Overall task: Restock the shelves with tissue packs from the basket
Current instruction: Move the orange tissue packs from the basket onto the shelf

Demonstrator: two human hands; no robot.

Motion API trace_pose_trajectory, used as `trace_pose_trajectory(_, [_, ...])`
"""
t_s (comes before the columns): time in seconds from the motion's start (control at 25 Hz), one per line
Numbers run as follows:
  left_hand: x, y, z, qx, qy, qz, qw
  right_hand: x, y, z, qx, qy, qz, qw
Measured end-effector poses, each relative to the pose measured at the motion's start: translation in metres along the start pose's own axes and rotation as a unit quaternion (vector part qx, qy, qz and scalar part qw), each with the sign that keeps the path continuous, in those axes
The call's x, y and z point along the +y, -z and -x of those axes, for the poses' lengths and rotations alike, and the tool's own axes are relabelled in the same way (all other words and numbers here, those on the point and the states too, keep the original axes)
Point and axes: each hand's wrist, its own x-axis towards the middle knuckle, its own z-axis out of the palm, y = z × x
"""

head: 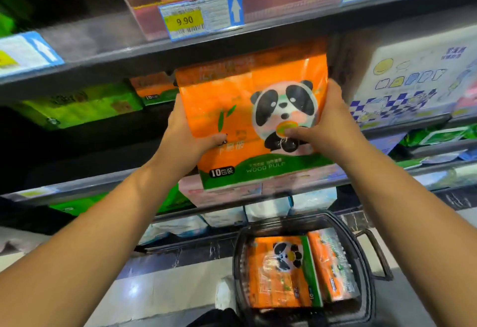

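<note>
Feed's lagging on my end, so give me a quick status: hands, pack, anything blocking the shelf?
Left hand and right hand gripping the orange panda pack, held upright at the shelf front. Two more in basket. No visible obstruction.

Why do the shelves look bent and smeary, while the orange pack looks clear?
Head view: the wide lens bows the shelf edge; motion blur smears the price tag; the orange pack, held in both hands, stays sharper, with glare on its wrapper.

Orange panda tissue pack (254, 117) in L hand (187, 133) & R hand (327, 125) grip, at shelf (129, 58) front.
</note>
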Motion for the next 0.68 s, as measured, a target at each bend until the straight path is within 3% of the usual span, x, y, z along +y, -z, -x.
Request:
trace_pose_trajectory(0.16, [-0.005, -0.002, -0.009, 0.039, 0.035, 0.0, 0.999, 0.0, -0.006, -0.014, -0.028, -0.017, 0.016, 0.999])
trace_pose_trajectory(0.32, [-0.008, -0.008, -0.014, 0.039, 0.029, 0.0, 0.999, 0.004, -0.012, -0.018, -0.01, 0.008, -0.008, 1.0])
trace_pose_trajectory(0.68, [0.0, -0.021, -0.073, 0.06, 0.106, -0.013, 0.992, 0.015, -0.03, -0.076, 0.037, -0.006, -0.028, 0.999])
